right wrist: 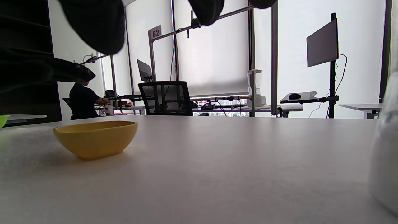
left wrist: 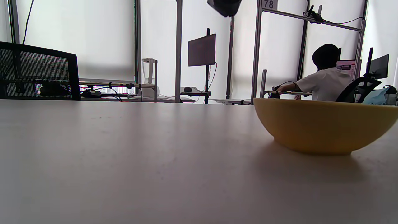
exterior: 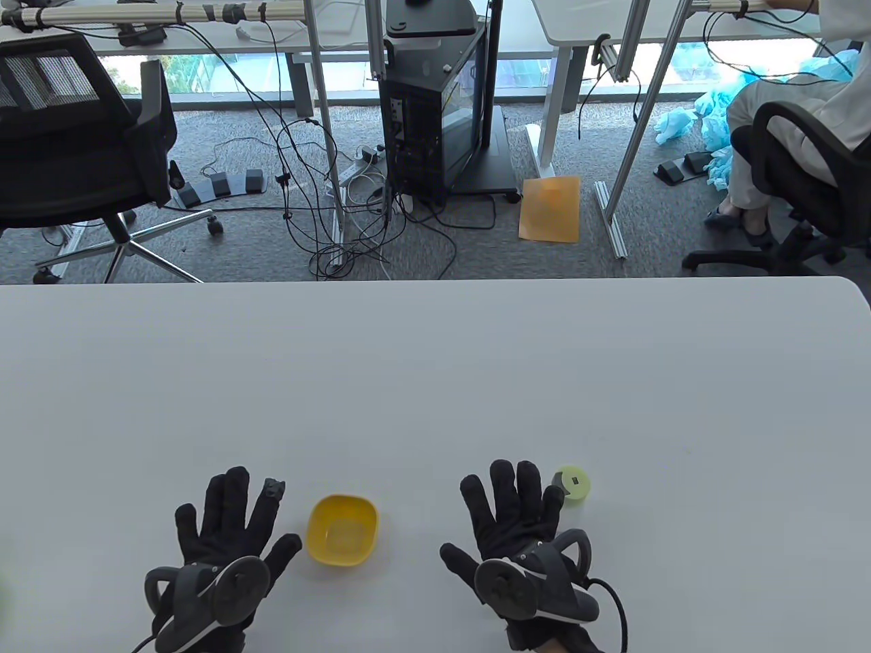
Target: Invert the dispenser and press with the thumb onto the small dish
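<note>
A small yellow dish [exterior: 342,529] sits on the white table [exterior: 435,381] between my hands; it also shows in the left wrist view [left wrist: 323,126] and the right wrist view [right wrist: 95,138]. The dispenser [exterior: 571,485], pale green on top with a dark spot, stands upright just right of my right hand's fingertips. A blurred pale shape at the right edge of the right wrist view [right wrist: 385,155] is probably its body. My left hand [exterior: 228,524] lies flat, fingers spread, left of the dish. My right hand [exterior: 510,517] lies flat, fingers spread, holding nothing.
The table's far edge [exterior: 435,282] runs across the middle of the table view. Beyond it are office chairs, cables and desk frames on the floor. A green object [right wrist: 3,119] shows at the far left of the right wrist view.
</note>
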